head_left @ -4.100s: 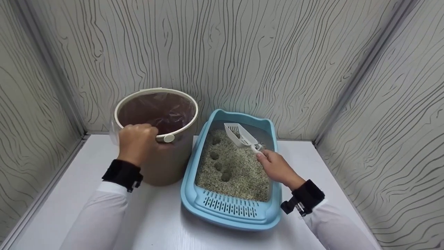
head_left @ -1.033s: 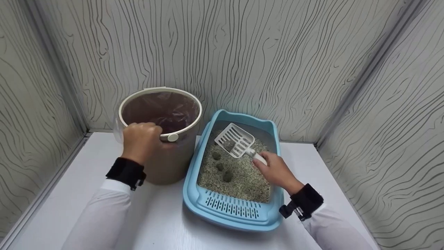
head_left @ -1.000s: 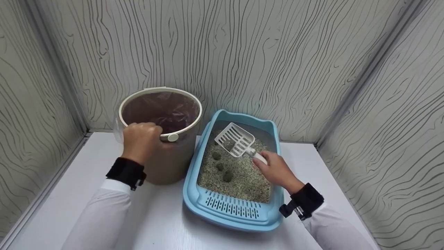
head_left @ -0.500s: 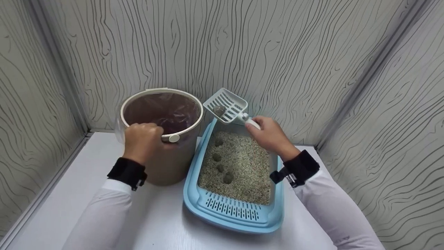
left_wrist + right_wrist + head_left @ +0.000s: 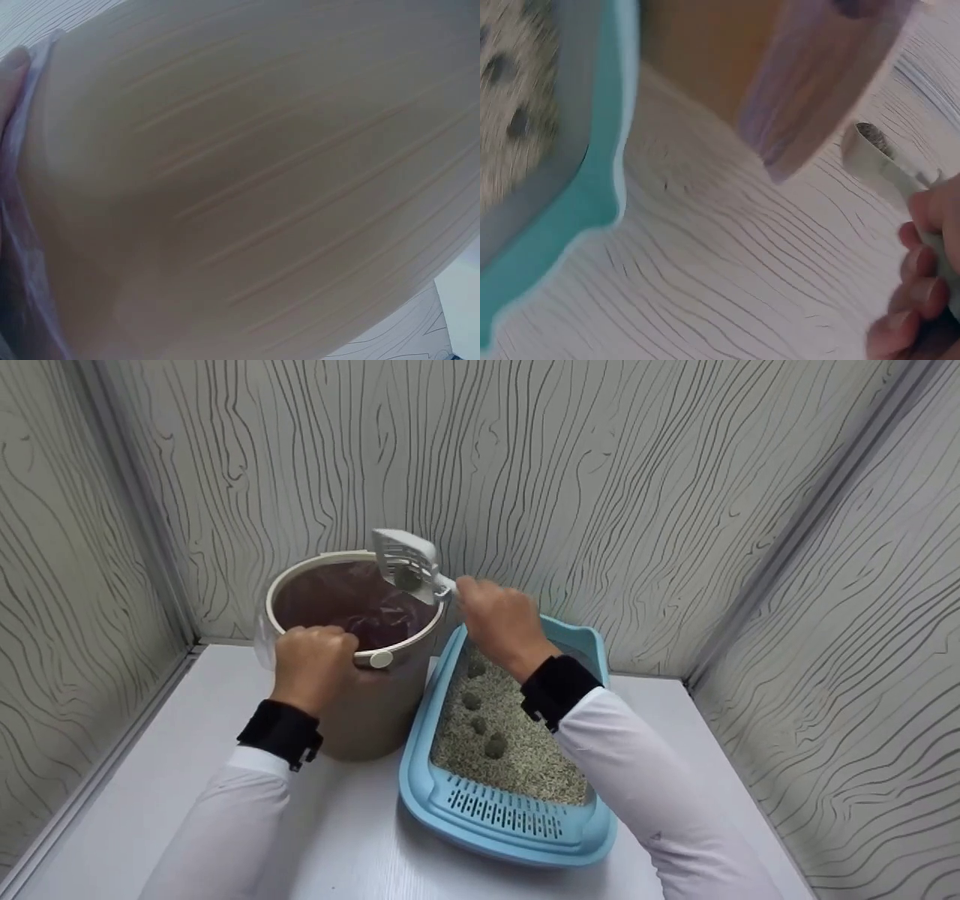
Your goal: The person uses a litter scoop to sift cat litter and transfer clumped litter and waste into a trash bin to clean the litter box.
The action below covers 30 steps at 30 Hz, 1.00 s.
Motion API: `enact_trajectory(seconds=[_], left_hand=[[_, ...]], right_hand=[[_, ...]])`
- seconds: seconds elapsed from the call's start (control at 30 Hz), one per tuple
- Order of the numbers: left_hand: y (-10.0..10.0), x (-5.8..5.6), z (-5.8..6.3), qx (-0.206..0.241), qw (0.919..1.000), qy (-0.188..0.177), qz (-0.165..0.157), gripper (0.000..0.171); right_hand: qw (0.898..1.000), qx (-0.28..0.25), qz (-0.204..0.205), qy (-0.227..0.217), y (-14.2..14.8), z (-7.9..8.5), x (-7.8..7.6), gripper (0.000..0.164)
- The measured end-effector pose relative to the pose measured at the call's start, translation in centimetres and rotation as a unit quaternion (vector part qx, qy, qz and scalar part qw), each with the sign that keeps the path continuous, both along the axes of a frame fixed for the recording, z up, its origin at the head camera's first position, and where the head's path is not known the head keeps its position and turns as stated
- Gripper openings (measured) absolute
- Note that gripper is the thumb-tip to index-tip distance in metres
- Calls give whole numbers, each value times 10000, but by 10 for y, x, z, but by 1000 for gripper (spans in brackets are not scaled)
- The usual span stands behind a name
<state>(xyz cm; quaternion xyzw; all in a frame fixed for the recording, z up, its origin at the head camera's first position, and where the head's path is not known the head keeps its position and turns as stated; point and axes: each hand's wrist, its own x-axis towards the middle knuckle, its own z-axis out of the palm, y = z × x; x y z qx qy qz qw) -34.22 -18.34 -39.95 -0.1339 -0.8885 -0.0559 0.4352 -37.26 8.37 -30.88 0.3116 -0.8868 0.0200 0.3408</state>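
My left hand (image 5: 313, 667) grips the near rim of a brown trash bin (image 5: 367, 712) lined with a clear plastic bag. In the left wrist view the ribbed bin wall (image 5: 285, 165) fills most of the picture, with a fingertip at its edge. My right hand (image 5: 501, 621) holds the handle of a white slotted litter scoop (image 5: 411, 542). The scoop is tilted over the right side of the bin's opening, and a dark clump (image 5: 407, 578) lies in it. The right wrist view shows fingers (image 5: 922, 289) curled round the handle.
A blue litter box (image 5: 418, 780) stands right of the bin, filled with grainy litter (image 5: 525, 765). Several dark clumps (image 5: 495, 745) lie along its left side. Both containers sit on a white table (image 5: 352, 840) between wood-patterned walls (image 5: 600, 510).
My right hand has lifted the scoop with the clump out of the litter box and moved it left over the bin, tilting it. My left hand keeps its grip on the rim.
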Motion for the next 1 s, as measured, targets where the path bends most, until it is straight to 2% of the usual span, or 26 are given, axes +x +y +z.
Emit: enact_trajectory(seconds=[0.07,0.1,0.17,0.23,0.33,0.47,0.53,0.6,0.7,0.83,0.93,1.0], left_hand=[[1,0,0,3,10000,-26,14,68],[1,0,0,0,10000,-31,13,68],[1,0,-1,-18,10000,2,-22,66],[0,-1,-1,-54,10000,49,-66,65],[-1,-1,-2,-54,9999,122,-110,65],[-2,0,-1,-26,9999,120,-105,65],[-2,0,-1,-18,9999,82,-99,66],[-2,0,0,-15,9999,65,-103,66],[-1,0,-1,18,9999,101,-125,65],[-1,-1,-1,48,9997,172,-158,64],[-1,-1,-1,26,9997,169,-165,64],[-1,0,0,13,9997,159,-163,63]], right_hand=[[9924,457,17,1138,-3,-5,-2,9],[9867,572,27,1524,-4,-7,-3,11],[9800,658,18,1878,-5,-11,-4,11],[9819,572,70,1804,-4,-13,-3,9],[9912,307,176,1275,-1,-13,-1,9],[9993,-70,198,317,2,-10,1,20],[9992,-249,170,-245,4,-8,2,21],[9949,-492,158,-864,6,-7,4,20],[9795,-908,153,-1792,11,-6,7,16],[9418,-1670,289,-2903,21,-6,10,20],[9119,-2215,410,-3432,31,-7,12,22],[9002,-2435,446,-3582,40,-8,13,22]])
